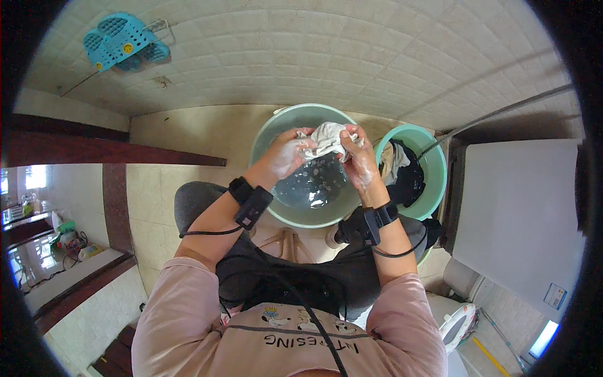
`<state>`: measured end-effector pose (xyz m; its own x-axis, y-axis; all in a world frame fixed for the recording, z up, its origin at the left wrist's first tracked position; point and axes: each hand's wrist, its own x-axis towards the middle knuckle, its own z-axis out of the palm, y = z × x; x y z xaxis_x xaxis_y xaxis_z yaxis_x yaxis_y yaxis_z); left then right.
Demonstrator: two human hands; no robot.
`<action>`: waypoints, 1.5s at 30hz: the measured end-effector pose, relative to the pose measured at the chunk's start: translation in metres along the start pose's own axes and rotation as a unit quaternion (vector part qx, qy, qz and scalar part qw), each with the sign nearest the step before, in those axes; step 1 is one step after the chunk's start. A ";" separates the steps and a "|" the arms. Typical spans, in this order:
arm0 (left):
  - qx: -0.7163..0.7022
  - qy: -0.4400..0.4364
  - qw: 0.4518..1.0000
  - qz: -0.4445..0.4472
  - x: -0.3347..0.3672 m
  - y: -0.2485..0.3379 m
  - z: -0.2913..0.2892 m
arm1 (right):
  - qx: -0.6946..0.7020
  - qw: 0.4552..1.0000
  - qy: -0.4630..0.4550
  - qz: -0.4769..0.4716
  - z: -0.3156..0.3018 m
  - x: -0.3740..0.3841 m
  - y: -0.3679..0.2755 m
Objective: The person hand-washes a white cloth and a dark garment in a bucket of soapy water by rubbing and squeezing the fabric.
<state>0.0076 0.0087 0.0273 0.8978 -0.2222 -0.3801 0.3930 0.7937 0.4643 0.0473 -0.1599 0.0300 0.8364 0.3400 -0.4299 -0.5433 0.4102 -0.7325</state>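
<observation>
A bunched, wet white cloth [326,139] is stretched between my two hands, above a large pale green basin [304,219]. My left hand [290,152], covered in suds, grips the cloth's left end. On its other end, my right hand [358,155] has its fingers wrapped around the fabric, thumb on top. Below them, soapy water [314,183] with bubbles fills part of the basin. The cloth is too crumpled to tell what kind of garment it is.
Right of the basin stands a mint green bucket [438,182] with dark and light clothes [407,179]. A large white appliance [518,201] is farther right. Blue slippers [119,44] hang in a wall rack. A dark wooden door edge [169,154] juts in from the left.
</observation>
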 end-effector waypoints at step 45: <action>0.074 -0.001 0.997 0.028 0.010 -0.014 0.000 | 0.009 0.999 0.012 0.034 -0.005 0.017 0.011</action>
<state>0.0112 -0.0046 0.0175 0.9193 -0.1824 -0.3486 0.3680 0.7121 0.5979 0.0558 -0.1541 0.0123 0.7993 0.3472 -0.4905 -0.5994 0.4020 -0.6922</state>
